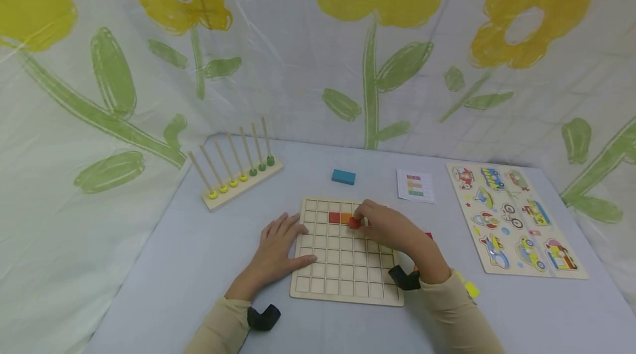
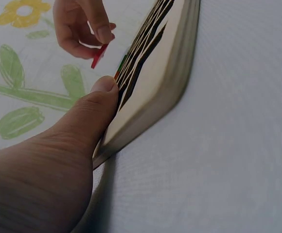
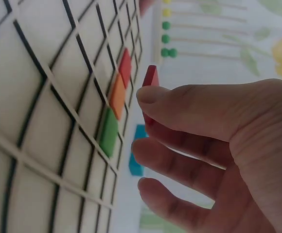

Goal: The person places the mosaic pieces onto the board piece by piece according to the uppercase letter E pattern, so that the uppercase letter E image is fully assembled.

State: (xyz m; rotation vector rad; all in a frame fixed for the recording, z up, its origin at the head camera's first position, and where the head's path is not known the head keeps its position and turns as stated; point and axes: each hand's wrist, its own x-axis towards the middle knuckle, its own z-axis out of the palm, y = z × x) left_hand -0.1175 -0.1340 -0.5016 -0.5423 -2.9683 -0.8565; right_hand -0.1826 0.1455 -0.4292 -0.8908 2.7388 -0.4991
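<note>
A square wooden grid board (image 1: 318,286) lies on the table. My left hand (image 1: 278,249) rests along its left edge, fingers spread and thumb on the board's face. Between thumb and forefinger, my right hand (image 1: 390,227) pinches a small red square tile (image 3: 151,75), held above the board and not touching it. Three tiles sit in a row in the grid: a red one (image 3: 125,68), an orange one (image 3: 117,96) and a green one (image 3: 109,133). In the head view the right hand and its tile hide the green one.
Behind the board lie a blue block (image 1: 344,177) and a card with a coloured pattern (image 1: 416,186). A bead stand with upright rods (image 1: 243,183) is at back left, a vehicle puzzle board (image 1: 517,221) at right. Loose yellow tiles (image 1: 471,289) lie by the right forearm.
</note>
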